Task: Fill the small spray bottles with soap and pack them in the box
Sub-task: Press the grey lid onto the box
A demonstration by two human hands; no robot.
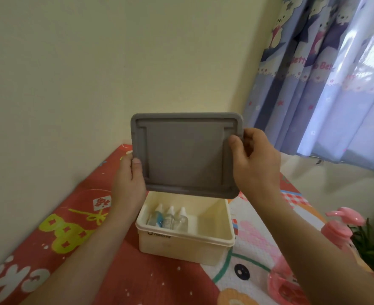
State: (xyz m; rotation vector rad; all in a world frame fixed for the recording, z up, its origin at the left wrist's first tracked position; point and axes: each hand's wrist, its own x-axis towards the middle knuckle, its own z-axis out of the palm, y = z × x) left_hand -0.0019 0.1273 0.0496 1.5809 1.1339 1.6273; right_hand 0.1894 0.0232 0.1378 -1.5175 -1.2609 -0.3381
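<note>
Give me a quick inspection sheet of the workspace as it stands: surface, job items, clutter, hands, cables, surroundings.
Surface: patterned cartoon mat, red and white.
Job's things: cream box open on the mat; three small spray bottles side by side in its left part; grey lid held tilted above the box.
Clutter: pink pump bottle at the right edge; pink item lower right, blurred.
Hands: left hand holds the lid's left edge; right hand has its grip on the right edge.
Cables: nothing seen.
Surroundings: cream wall; printed curtain at right.
</note>
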